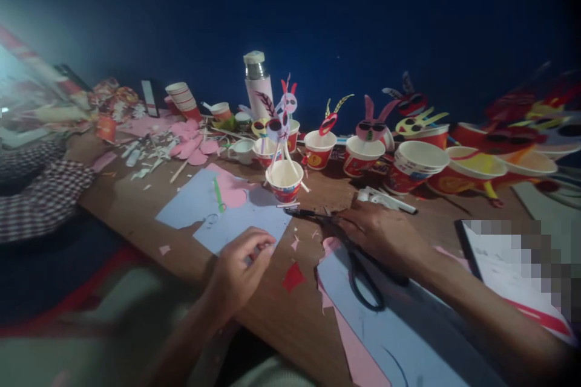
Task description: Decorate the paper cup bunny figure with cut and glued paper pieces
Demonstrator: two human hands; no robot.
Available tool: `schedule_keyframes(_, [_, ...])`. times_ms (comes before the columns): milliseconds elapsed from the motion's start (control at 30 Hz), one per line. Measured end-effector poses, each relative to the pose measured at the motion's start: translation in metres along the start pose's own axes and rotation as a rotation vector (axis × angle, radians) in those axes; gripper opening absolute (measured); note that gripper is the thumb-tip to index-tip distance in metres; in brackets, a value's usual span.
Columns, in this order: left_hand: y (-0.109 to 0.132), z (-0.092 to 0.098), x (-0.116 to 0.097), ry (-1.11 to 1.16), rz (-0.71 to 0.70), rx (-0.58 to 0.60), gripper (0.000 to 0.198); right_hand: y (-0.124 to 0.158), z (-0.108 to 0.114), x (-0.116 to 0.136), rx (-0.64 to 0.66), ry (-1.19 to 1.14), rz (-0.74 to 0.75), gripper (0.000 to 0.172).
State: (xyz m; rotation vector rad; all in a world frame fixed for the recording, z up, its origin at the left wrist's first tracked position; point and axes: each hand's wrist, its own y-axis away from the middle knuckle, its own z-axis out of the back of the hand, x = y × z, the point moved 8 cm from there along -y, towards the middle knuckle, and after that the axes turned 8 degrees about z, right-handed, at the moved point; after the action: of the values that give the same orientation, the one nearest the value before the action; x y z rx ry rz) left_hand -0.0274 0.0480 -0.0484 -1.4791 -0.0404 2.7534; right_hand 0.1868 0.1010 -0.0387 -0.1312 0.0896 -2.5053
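Note:
My left hand hovers over the near edge of a pale blue paper sheet, its fingers curled in a pinch on something I cannot make out. My right hand lies on the wooden table, covering the middle of black scissors. The blades stick out to the left, and the handle loops rest on another blue sheet. A red-and-white paper cup with straws and a paper mask stands just beyond both hands. A red paper scrap lies between them.
Several decorated paper cups with animal faces line the back, beside a white thermos. Pink paper shapes and scraps litter the far left. A green marker rests on paper. A person's checked sleeve is at left. A booklet lies right.

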Motion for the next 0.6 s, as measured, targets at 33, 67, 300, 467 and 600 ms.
schedule_keyframes(33, [0.002, -0.005, -0.006, -0.091, -0.049, 0.024, 0.013, 0.0, 0.0, 0.001, 0.002, 0.027, 0.001, 0.023])
schedule_keyframes(67, [0.003, -0.01, -0.01, -0.176, -0.082, 0.05, 0.012, 0.0, 0.0, 0.002, -0.002, 0.051, 0.004, 0.023])
schedule_keyframes(300, [0.011, -0.037, -0.01, -0.525, -0.013, 0.202, 0.015, 0.0, 0.007, 0.015, -0.142, 0.134, 0.035, 0.022])
schedule_keyframes(467, [0.015, -0.044, -0.007, -0.557, 0.027, 0.241, 0.009, 0.002, 0.015, 0.027, -0.168, 0.06, 0.128, 0.02])
schedule_keyframes(600, [0.017, -0.05, -0.011, -0.545, 0.013, 0.29, 0.007, 0.003, 0.019, 0.035, -0.179, -0.015, 0.175, 0.02])
